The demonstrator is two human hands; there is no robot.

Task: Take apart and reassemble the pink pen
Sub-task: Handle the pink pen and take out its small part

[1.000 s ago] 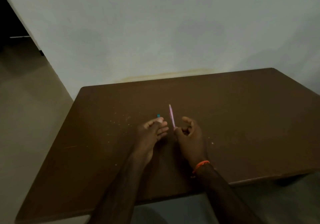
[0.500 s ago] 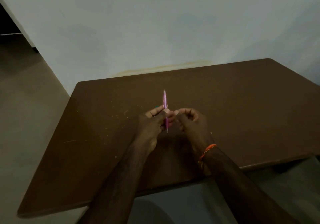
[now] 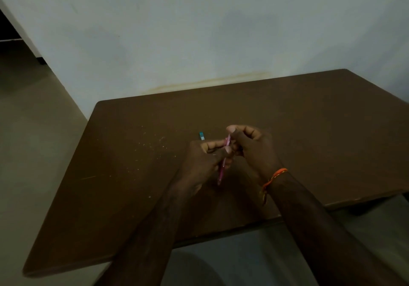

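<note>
**Pink pen held between two hands above the table**

Above the near middle of the brown table [image 3: 309, 130], the pink pen [image 3: 222, 170] is held tilted, its lower end pointing toward the person. The pen is gripped around its middle by the curled fingers of the left hand [image 3: 203, 159]. Its upper end is pinched by the thumb and fingers of the right hand [image 3: 254, 150], on whose wrist an orange thread band [image 3: 274, 176] is worn. Just beyond the hands, a small teal piece [image 3: 201, 135] is seen lying on the table. Behind the table, a pale wall [image 3: 199, 31] is seen.
</note>
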